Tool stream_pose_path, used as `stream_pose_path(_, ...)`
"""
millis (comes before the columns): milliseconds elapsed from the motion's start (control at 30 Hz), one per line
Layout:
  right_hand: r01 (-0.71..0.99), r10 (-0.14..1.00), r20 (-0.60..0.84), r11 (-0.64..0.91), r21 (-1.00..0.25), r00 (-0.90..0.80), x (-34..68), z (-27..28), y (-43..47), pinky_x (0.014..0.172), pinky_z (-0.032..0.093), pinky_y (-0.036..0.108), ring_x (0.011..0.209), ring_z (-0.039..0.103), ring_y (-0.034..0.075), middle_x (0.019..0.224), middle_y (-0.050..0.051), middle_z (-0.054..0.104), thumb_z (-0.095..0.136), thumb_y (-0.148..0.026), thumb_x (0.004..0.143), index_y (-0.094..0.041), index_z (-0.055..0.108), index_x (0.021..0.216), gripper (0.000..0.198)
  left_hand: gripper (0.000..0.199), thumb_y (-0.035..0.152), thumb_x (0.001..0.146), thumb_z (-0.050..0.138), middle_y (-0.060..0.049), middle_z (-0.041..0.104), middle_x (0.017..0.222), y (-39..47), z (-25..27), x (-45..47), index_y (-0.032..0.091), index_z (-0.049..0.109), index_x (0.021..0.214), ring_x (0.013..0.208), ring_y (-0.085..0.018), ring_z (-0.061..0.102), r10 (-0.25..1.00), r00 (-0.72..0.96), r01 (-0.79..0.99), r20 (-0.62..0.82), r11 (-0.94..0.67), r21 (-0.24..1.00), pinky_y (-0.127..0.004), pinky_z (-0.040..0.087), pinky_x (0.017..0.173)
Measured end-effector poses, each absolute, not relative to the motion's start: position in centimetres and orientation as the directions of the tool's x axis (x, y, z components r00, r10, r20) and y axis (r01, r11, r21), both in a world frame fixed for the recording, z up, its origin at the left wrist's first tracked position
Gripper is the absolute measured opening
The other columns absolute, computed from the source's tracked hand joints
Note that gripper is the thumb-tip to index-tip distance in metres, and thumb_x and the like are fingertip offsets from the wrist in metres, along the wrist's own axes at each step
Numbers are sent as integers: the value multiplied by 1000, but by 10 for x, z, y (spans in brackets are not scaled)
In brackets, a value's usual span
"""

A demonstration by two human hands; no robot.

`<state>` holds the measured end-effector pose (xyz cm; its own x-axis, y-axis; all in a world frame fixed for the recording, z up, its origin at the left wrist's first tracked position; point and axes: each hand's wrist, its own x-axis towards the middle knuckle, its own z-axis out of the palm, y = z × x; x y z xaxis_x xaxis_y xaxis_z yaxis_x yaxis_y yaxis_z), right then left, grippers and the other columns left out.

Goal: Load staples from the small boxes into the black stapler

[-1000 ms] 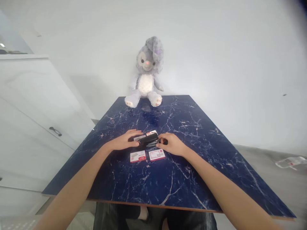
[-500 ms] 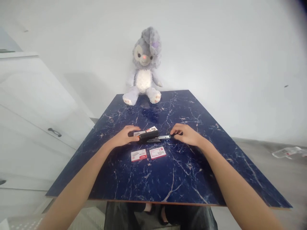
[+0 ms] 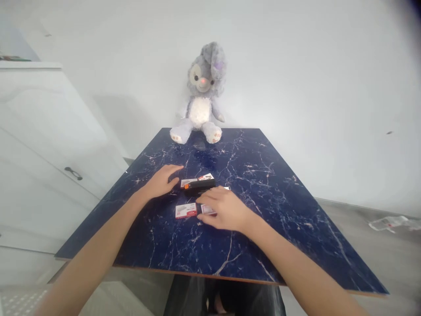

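A black stapler [image 3: 201, 185] with an orange end lies across the middle of the table. A bit of its silver metal tray pokes out past my right hand [image 3: 225, 210], which hides the rest. That hand is spread over a small white card-like box [image 3: 208, 209] with a red border, thumb and fingers apart around it; contact is hard to make out. Left of it lies a red-and-white staple box [image 3: 186, 210]. Two more small boxes, a whitish one [image 3: 188, 181] and a red-and-white one [image 3: 206, 177], sit behind the stapler. My left hand [image 3: 161, 181] is open and empty, left of the stapler.
The dark blue marbled table [image 3: 256, 175] ends at a wall at the back. A grey plush rabbit [image 3: 201, 101] sits at its far edge. A white cabinet [image 3: 39, 145] stands to the left. Clear plastic packaging [image 3: 391, 224] lies on the floor at right.
My left hand has let go of the stapler's left end and drawn back left. My right hand has moved left and nearer, from the silver tray's tip to over the front boxes.
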<state>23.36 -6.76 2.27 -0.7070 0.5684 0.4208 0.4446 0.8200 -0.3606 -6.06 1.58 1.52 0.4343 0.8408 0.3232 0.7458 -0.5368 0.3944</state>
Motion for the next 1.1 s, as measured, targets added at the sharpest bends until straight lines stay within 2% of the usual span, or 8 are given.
stream_pose_path(67,424,544,431,836,-347,-720,217,11,-73,97,47,44,106,62,28,123,11,68,65,-39,89,-25,63,131,44,43,33,93,51,-7,64,132,16,16,-57,24,61,134,119,-26,59,841,369,752,394,-520,406,-43,43,108)
stream_pose_path(233,408,554,448,828,-385,-702,208,-2,-66,91,52,41,97,61,25,109,9,72,62,-35,93,-23,59,134,43,33,37,93,52,-6,71,112,9,22,-48,21,67,117,93,-21,66,823,102,709,559,-454,539,-32,54,83)
stream_pose_path(367,438,638,618,768,-466,-460,229,3,-54,94,53,40,109,61,24,122,9,67,64,-37,93,-25,50,141,52,38,43,98,42,-6,73,98,-5,22,-43,20,72,105,91,-22,67,756,191,561,626,-608,562,-36,52,88)
stream_pose_path(467,481,663,679,729,-487,-316,237,3,-50,95,54,44,110,62,25,122,9,66,64,-36,93,-29,44,146,58,46,49,99,39,-5,73,82,-17,19,-31,21,69,119,76,-21,69,763,354,403,540,-646,649,-36,54,77)
stream_pose_path(600,470,640,696,748,-468,-325,236,1,-50,95,57,43,111,64,25,125,9,65,65,-34,93,-30,42,147,59,46,45,96,47,-3,71,75,-28,16,-13,21,61,133,56,-15,61,831,422,290,363,-503,814,-29,51,57)
stream_pose_path(833,392,625,691,775,-495,-363,238,7,-49,98,58,39,111,65,21,127,8,64,62,-29,95,-30,47,143,51,30,39,83,69,-7,74,84,-22,15,-6,17,68,104,63,-16,67,905,367,132,213,-277,952,-28,55,53)
stream_pose_path(1000,336,601,689,799,-499,-405,239,8,-47,97,58,36,110,67,20,129,7,64,61,-25,95,-28,53,138,44,34,35,80,74,-4,73,79,-16,13,-11,16,67,107,64,-17,68,937,277,23,210,-225,974,-29,57,57)
stream_pose_path(1100,332,591,697,806,-489,-407,240,7,-46,101,56,37,114,66,21,132,6,64,61,-25,95,-29,53,138,44,32,36,77,77,-4,74,81,-14,12,-13,16,68,101,64,-17,68,950,260,40,174,-191,981,-29,57,58)
